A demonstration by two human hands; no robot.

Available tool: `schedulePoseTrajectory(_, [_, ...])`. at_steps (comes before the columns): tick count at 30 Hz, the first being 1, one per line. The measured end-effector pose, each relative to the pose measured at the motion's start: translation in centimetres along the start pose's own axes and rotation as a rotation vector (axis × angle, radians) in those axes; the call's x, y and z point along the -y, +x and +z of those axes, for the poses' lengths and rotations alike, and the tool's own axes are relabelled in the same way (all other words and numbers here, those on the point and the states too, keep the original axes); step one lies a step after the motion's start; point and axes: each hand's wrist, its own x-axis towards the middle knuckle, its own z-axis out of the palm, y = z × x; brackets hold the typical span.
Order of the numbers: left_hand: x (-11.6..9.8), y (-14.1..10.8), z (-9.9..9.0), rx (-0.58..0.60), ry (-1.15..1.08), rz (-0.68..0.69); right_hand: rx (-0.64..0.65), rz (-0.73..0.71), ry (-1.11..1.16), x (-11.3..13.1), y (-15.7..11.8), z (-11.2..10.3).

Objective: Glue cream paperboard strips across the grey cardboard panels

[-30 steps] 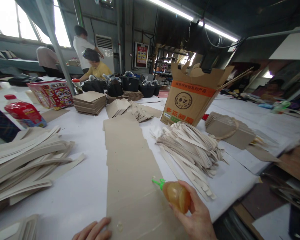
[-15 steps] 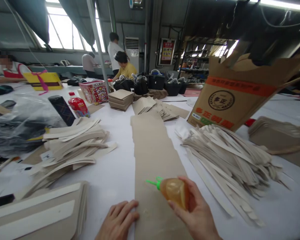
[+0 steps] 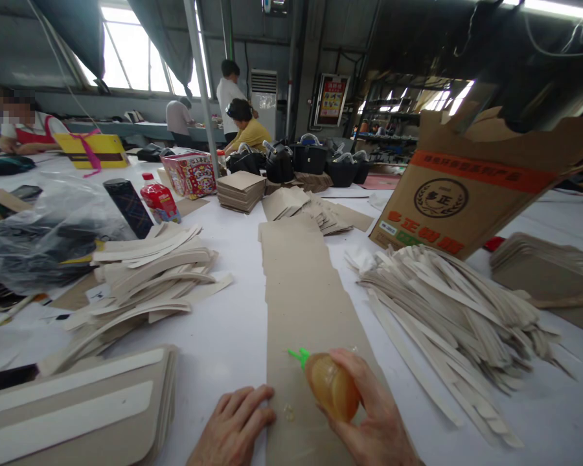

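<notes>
My right hand [image 3: 376,414] is wrapped round a squeeze bottle [image 3: 333,387] of amber liquid, tilted so its green nozzle points left above the board. Under it runs a long row of overlapping grey-brown cardboard pieces [image 3: 304,285], stretching away down the table. A small wet, glossy blob [image 3: 288,412] lies on the nearest piece. With its fingers stretched out flat, my left hand [image 3: 238,421] rests on the white table, fingertips at the left edge of that cardboard.
Strip heaps lie left [image 3: 150,272] and right [image 3: 447,317] of the row. Stacked panels with white strips [image 3: 78,408] sit near left. A big carton [image 3: 466,194] stands back right; a red bottle [image 3: 160,200] and black bags [image 3: 311,158] are farther off. Several people work behind.
The view has shifted slightly left. The squeeze bottle has turned a little more nose-up in my right hand, and a wet blob shows more clearly on the cardboard. My left hand stays at the edge.
</notes>
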Motion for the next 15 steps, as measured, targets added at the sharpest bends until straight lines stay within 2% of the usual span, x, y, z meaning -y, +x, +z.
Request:
schedulePoseTrajectory(5, [0.0,-0.1,0.2,0.006,0.016,-0.002,-0.007,0.179,0.178,0.9,-0.3,0.7])
schedulePoseTrajectory(9, [0.2,-0.1,0.6,-0.068,0.060,0.025,-0.078,0.480,0.469,1.0,0.7,1.7])
schedulePoseTrajectory(12, [0.5,0.1,0.4,-0.106,0.113,0.058,-0.165,0.627,0.792,0.6,2.4,0.8])
schedulePoseTrajectory(13, [0.5,0.2,0.2,-0.110,0.134,0.066,-0.197,0.646,0.848,0.3,2.8,0.1])
schedulePoseTrajectory(15, [0.4,0.5,-0.2,-0.100,0.177,0.077,-0.250,0.653,0.825,-0.6,3.4,-1.4])
